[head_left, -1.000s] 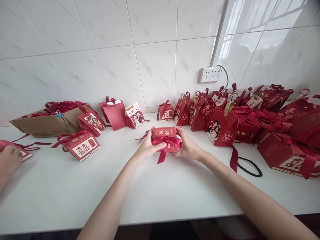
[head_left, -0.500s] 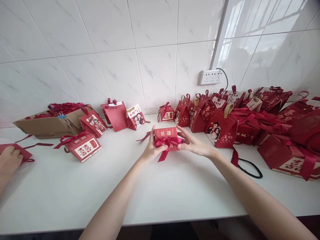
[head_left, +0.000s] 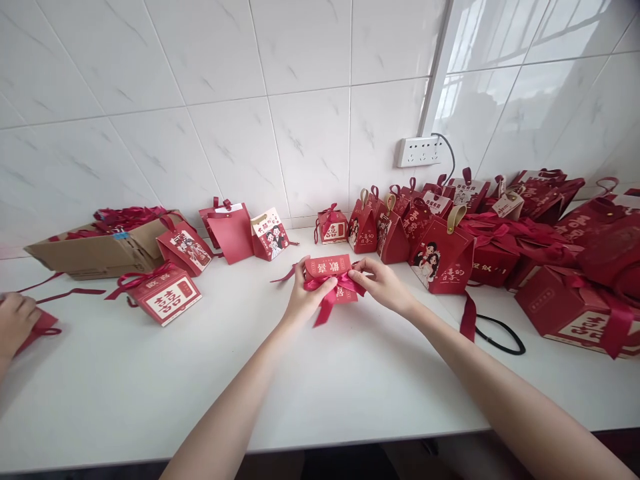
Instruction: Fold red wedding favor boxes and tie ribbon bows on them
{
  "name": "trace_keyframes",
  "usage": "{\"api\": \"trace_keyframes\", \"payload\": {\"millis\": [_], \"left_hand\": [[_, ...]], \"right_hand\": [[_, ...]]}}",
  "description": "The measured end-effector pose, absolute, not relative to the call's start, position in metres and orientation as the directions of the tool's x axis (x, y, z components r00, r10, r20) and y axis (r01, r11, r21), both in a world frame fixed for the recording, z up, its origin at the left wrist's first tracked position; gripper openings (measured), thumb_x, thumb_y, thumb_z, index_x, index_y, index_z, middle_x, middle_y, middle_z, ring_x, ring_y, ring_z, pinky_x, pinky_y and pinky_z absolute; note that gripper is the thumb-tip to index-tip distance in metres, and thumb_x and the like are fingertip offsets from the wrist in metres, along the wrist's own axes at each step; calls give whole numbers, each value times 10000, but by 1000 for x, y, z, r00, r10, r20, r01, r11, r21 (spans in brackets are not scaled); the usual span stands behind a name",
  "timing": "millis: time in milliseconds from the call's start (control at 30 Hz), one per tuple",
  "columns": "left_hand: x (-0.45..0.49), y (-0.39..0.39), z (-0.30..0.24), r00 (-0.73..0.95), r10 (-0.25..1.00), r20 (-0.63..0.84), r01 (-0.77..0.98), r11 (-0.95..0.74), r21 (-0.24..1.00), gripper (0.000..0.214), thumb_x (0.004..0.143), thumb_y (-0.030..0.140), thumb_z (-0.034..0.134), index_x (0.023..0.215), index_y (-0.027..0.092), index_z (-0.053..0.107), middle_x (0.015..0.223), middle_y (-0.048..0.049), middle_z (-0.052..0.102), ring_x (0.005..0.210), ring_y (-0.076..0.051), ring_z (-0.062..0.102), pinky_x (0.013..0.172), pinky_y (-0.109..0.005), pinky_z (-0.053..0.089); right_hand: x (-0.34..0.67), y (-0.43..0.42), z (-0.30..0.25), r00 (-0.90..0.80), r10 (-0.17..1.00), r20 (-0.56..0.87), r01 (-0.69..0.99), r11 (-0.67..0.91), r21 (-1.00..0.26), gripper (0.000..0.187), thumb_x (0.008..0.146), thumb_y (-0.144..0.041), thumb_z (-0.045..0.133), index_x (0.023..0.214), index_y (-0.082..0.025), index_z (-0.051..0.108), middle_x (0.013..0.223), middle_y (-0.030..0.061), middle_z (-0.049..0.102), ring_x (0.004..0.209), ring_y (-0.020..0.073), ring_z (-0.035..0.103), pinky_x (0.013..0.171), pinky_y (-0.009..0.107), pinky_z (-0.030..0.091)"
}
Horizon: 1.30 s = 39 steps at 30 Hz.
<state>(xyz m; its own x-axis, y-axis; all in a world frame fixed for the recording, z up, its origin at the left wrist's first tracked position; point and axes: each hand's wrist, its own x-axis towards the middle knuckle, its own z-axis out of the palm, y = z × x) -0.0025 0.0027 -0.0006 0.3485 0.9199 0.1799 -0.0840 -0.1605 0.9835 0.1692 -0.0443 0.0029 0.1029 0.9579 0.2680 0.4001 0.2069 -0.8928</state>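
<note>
I am watching the left hand (head_left: pixel 306 300) gripping the left end of a small red gift box (head_left: pixel 330 268). Its fingers are curling round the far side and its thumb is pressing down on the dark red ribbon bow (head_left: pixel 334 288) on the near face. The right hand (head_left: pixel 383 285) is closing in from the other side, with thumb and fingertips pinching the right loop of that bow. The box is sitting near the middle of the white table (head_left: pixel 300 393), a little toward the back edge, and one ribbon tail is trailing down toward me.

Toward the left edge a flat red box with a white label (head_left: pixel 167 297) is lying tilted, and behind it an open cardboard carton (head_left: pixel 95 250) is holding loose red ribbons. At the very left edge another person's hand (head_left: pixel 15 323) is resting on a red packet – I cannot tell how its fingers are set.

Along the back edge red gift bags are standing in a row, and the nearest of them – a bag printed with a cartoon couple (head_left: pixel 443 257) – is standing just right of the right hand. More red boxes are crowding the back right corner, and a black loop (head_left: pixel 500 337) is lying flat near them. A white power strip (head_left: pixel 419 151) is hanging on the tiled wall.
</note>
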Motion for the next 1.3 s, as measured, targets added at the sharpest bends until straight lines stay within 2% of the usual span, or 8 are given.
{"api": "trace_keyframes", "payload": {"millis": [100,200,300,400,467,833,1033,1300], "left_hand": [[0,-1,3,300,931,207,-22,-210,977,616,651,324,734,1144,238,375,1220,-78,534,1102,-204,554,893,-318,471],[-1,-2,6,284,939,194,20,-209,978,592,649,339,733,1105,238,369,1211,-74,523,1077,-195,564,873,-319,478],[-4,1,5,262,949,174,47,-192,980,583,642,345,738,1083,239,371,1175,-65,531,1051,-192,573,865,-325,479],[-7,5,4,255,953,161,59,-182,982,575,640,348,740,1068,237,373,1177,-65,523,1044,-194,573,861,-331,479],[-8,7,4,257,951,173,59,-195,979,564,642,348,741,1056,233,376,1183,-68,519,1053,-198,566,873,-338,473],[-8,6,4,236,952,193,33,-206,978,581,620,358,757,1043,234,380,1158,-66,531,1093,-221,548,904,-351,453],[-8,4,6,222,958,182,64,-200,978,585,621,345,754,1049,237,372,1179,-65,509,1117,-216,526,924,-347,437],[-2,-2,8,168,969,181,103,-200,974,564,627,291,739,1031,240,349,1085,-53,545,1034,-198,559,893,-352,450]], "right_hand": [[167,-46,3,239,921,308,517,147,-843,338,819,-514,483,949,-202,483,950,68,622,626,147,582,641,326,480],[170,-53,13,370,837,404,647,80,-758,468,815,-521,475,1129,-181,407,1113,146,560,663,177,595,665,370,480],[178,-61,28,312,802,509,741,130,-658,400,816,-513,473,1022,-172,511,1034,129,581,800,209,588,736,354,466],[185,-64,37,98,916,389,764,181,-619,305,836,-448,458,770,-189,604,835,58,632,774,185,576,710,296,444],[186,-64,38,-7,959,282,773,184,-608,297,833,-415,464,756,-190,643,842,47,645,752,173,574,683,281,430],[180,-61,30,-29,998,62,640,66,-765,326,783,-497,504,807,-181,580,645,-18,522,567,111,441,512,240,331],[180,-60,28,-135,989,-60,573,29,-819,366,760,-529,529,665,-177,518,605,-33,451,528,89,373,488,236,290],[172,-63,32,-215,965,-150,607,12,-794,285,739,-420,568,605,-176,506,583,-12,509,524,104,449,482,245,319]]}}
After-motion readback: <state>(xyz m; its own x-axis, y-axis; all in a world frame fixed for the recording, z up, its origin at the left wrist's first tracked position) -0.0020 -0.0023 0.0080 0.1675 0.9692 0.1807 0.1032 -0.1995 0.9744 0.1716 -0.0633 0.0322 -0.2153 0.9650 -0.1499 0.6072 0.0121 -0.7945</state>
